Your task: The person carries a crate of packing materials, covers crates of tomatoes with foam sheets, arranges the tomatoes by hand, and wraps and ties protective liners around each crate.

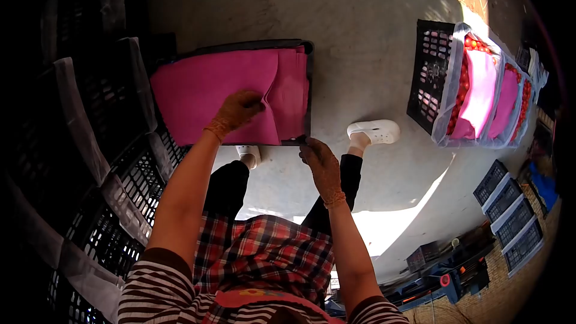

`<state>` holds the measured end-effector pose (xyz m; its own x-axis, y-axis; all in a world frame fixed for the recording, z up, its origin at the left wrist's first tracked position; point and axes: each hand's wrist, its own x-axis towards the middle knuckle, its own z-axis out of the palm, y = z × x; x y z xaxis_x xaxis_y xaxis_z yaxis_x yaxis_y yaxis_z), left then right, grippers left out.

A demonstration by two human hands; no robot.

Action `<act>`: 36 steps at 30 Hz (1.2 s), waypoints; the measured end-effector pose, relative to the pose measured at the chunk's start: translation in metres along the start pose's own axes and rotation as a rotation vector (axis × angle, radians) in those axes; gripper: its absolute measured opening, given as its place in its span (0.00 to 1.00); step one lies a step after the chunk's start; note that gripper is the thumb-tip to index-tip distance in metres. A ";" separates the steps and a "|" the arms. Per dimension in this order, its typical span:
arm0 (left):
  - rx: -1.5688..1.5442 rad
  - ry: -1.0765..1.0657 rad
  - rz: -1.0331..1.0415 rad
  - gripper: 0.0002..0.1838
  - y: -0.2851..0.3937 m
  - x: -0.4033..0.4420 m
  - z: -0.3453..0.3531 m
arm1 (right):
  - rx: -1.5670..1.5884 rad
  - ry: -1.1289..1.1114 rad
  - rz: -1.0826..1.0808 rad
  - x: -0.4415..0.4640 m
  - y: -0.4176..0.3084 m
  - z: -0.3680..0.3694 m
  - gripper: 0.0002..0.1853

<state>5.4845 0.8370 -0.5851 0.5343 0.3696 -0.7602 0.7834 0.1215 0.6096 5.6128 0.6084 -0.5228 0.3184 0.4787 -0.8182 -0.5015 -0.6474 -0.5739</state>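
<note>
A stack of pink sheets lies across a black crate in front of me; whatever is under them is hidden. My left hand, in a tan glove, is closed on the free edge of the top pink sheet, which buckles at the fingers. More pink sheets show beyond that edge, on the right. At the crate's near right corner, my right hand, gloved too, has its fingers closed on the dark rim.
Black crates with white liners are stacked along the left. At the right, lined crates hold small red fruits with pink sheets over them. More black crates stand at lower right, near dark machinery. My white clogs are on the concrete floor.
</note>
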 end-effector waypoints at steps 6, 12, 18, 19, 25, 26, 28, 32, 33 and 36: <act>0.099 0.131 0.252 0.16 0.014 -0.061 -0.007 | -0.198 -0.305 -0.279 0.051 -0.061 0.080 0.37; -0.282 0.524 0.113 0.30 0.078 -0.142 -0.035 | 0.104 -0.231 -0.377 -0.048 -0.123 0.060 0.18; -0.870 0.088 -0.238 0.33 0.099 -0.116 -0.016 | 0.325 -0.242 -0.673 -0.189 -0.227 -0.071 0.13; -0.777 0.098 -0.255 0.33 0.135 -0.111 0.005 | 0.137 -0.080 -0.951 -0.198 -0.227 -0.087 0.13; -0.295 -0.015 -0.242 0.32 0.322 -0.076 0.121 | 0.584 -0.164 -0.673 -0.259 -0.289 -0.257 0.14; -0.238 -0.047 -0.230 0.32 0.349 -0.070 0.138 | 0.627 -0.040 -0.718 -0.265 -0.297 -0.279 0.14; -0.130 -0.110 -0.199 0.32 0.401 -0.058 0.167 | 0.556 -0.070 -0.643 -0.291 -0.318 -0.340 0.15; 0.064 -0.275 -0.111 0.32 0.488 -0.036 0.215 | 0.502 -0.113 -0.513 -0.330 -0.348 -0.404 0.20; 0.105 -0.319 -0.083 0.32 0.507 -0.030 0.224 | 0.511 -0.072 -0.524 -0.331 -0.348 -0.404 0.20; 0.261 -0.468 0.003 0.32 0.567 -0.003 0.264 | 0.624 0.127 -0.669 -0.331 -0.359 -0.411 0.20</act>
<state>6.0109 0.6617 -0.2958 0.5741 -0.0877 -0.8141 0.8030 -0.1337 0.5807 6.0176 0.4385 -0.0601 0.7655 0.5451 -0.3418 -0.5123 0.1951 -0.8363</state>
